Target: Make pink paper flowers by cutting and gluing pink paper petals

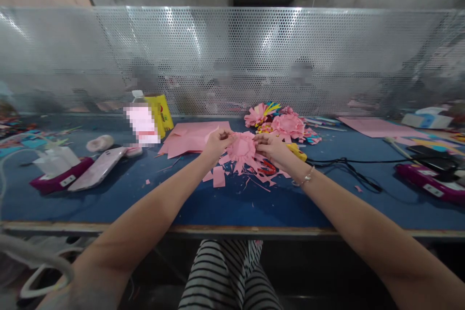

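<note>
Between my two hands is a pink paper flower (241,147) with a fringed edge, raised a little over the table. My left hand (219,142) pinches its left rim between thumb and fingers. On the opposite rim my right hand (273,149) grips the paper the same way; a bracelet circles that wrist. Cut pink paper scraps (219,177) lie beneath and in front of the flower. Red-handled scissors (268,169) rest partly hidden under my right hand. Just beyond that hand sits a yellow tool (298,152), perhaps a glue gun, mostly hidden.
Pink sheets (187,138) lie behind my left hand, and finished paper flowers (288,125) sit at the back. A phone (98,168) leans on a purple power strip (61,179) at left. Black cables (348,161) run right to another purple strip (432,185). A perforated metal screen (232,58) stands behind.
</note>
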The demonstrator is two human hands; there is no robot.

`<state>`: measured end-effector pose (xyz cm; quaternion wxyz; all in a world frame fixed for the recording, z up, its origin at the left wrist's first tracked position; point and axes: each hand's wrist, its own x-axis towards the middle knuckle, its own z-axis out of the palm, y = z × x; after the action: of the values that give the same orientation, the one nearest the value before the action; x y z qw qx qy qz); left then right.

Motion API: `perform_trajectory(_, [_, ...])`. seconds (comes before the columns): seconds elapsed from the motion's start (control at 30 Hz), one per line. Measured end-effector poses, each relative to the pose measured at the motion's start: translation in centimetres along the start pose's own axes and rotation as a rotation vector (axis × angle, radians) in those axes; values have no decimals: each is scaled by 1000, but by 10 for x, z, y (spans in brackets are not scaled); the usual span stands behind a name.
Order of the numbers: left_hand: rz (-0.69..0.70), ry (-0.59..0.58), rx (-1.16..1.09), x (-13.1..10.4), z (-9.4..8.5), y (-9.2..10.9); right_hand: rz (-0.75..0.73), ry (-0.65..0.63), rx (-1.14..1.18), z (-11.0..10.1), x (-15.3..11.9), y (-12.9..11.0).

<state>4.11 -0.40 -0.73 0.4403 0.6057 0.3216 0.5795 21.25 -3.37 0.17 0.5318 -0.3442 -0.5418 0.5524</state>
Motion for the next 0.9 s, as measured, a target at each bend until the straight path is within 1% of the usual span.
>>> perform_trajectory(0.17, [33, 12, 48, 1, 0, -1, 22, 0, -8, 2, -2, -3])
perform_trajectory(0.27, [65, -4, 92, 2, -1, 0, 43, -3, 13, 2, -4, -4])
perform_trajectory(0.47, [120, -9, 278, 2, -1, 3, 51, -62, 61, 2, -6, -6])
perform_trajectory(0.6, [121, 0, 354, 1, 0, 7, 49, -55, 44, 3, -7, -7])
perform_trajectory(0.7, [151, 22, 428, 0, 1, 7, 55, -45, 14, 3, -5, -5])
perform_trajectory(0.8, [212, 46, 509, -1, 2, 6, -15, -47, -81, 0, 0, 0])
perform_trajectory(0.9, [273, 25, 600, -3, 2, 4, -167, -73, -251, -6, 5, 5])
